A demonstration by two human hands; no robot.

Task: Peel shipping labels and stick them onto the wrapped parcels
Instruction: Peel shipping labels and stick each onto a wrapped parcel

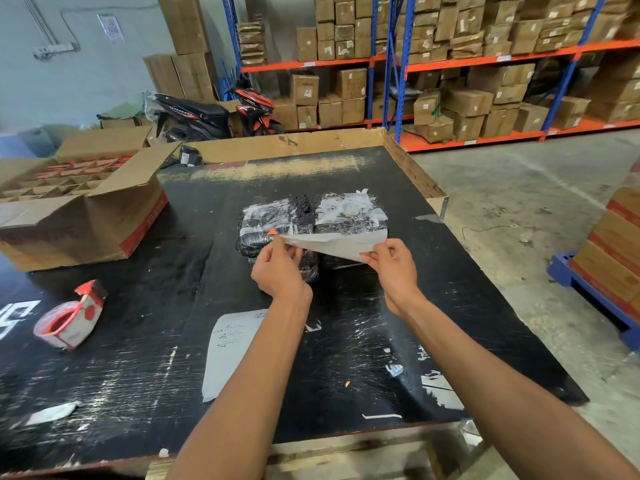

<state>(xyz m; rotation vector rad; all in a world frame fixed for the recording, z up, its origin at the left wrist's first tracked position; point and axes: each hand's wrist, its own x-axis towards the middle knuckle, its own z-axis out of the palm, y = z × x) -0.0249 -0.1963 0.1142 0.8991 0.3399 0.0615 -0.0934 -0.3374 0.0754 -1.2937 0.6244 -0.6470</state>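
Both hands pinch one shipping label (341, 244), left hand (278, 271) at its left edge, right hand (394, 266) at its right corner (held above two wrapped parcels (277, 220) mid-counter (467, 271)).

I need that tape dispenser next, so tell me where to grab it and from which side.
Grip the tape dispenser across its flat white and red side plates, behind the roll, coming from above with the left hand. It lies tilted on the table, cutter end pointing away, so avoid that far red tip.
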